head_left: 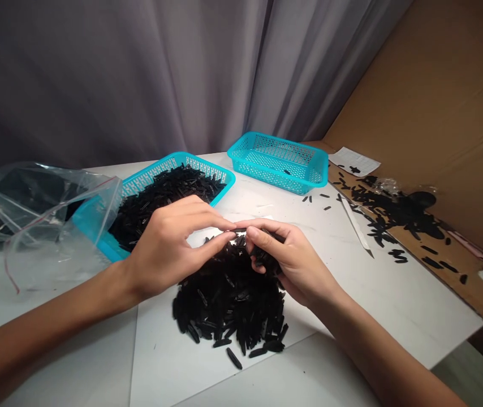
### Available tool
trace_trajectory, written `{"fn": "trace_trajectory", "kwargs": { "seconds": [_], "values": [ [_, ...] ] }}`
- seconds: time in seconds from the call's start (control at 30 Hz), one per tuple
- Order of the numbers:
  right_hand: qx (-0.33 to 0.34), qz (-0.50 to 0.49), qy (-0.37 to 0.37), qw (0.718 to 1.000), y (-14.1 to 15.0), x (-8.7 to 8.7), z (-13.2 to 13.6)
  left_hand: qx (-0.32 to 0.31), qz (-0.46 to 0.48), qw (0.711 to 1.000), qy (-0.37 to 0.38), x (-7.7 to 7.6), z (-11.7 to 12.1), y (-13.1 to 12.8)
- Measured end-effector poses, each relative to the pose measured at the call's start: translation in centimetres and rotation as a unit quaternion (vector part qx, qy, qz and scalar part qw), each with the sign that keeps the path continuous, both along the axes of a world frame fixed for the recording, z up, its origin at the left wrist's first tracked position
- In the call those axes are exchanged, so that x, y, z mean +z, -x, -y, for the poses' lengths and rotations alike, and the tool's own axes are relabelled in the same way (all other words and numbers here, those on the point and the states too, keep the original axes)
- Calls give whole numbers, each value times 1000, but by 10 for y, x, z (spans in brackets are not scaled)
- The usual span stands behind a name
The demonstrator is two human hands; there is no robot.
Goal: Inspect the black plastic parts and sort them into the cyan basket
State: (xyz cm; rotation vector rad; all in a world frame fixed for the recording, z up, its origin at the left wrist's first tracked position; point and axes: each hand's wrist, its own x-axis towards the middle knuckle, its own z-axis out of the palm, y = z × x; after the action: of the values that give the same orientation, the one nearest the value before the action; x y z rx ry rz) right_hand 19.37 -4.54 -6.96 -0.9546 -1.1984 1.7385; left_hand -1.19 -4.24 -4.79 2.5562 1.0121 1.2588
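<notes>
A small, narrow black piece (238,230) spans the gap between my two hands, just above a pile of similar black pieces (233,299) on a white sheet. My left hand (177,240) pinches one end between thumb and fingertips. With thumb and index finger, my right hand (286,249) grips the other end. More black pieces (269,257) are bunched in the curled fingers and palm of that right hand. What the pieces are made of I cannot make out.
Behind my left hand stands a blue basket (228,180) heaped with black pieces, beside a clear zip bag (63,243). A second blue basket (324,176) is at the back. At right, a white craft knife (355,223) lies near cardboard (453,288) strewn with black pieces.
</notes>
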Motion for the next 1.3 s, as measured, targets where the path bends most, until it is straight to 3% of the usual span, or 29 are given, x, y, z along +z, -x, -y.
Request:
{"fn": "trace_trajectory", "kwargs": {
  "seconds": [0.27, 0.8, 0.97, 1.3],
  "values": [
    [-18, 19, -14, 1000, -2, 4, -1, 3, 13, 1000, 10, -1, 0, -1],
    [26, -98, 92, 991, -2, 5, -1, -22, -10, 994, -109, -1, 0, 1],
    [25, -92, 81, 992, -1, 3, -1, -3, -33, 983, -180, 0, 2, 1],
    [18, -92, 73, 993, -1, 2, 0, -5, -48, 981, -187, 0, 1, 2]
  ]
}}
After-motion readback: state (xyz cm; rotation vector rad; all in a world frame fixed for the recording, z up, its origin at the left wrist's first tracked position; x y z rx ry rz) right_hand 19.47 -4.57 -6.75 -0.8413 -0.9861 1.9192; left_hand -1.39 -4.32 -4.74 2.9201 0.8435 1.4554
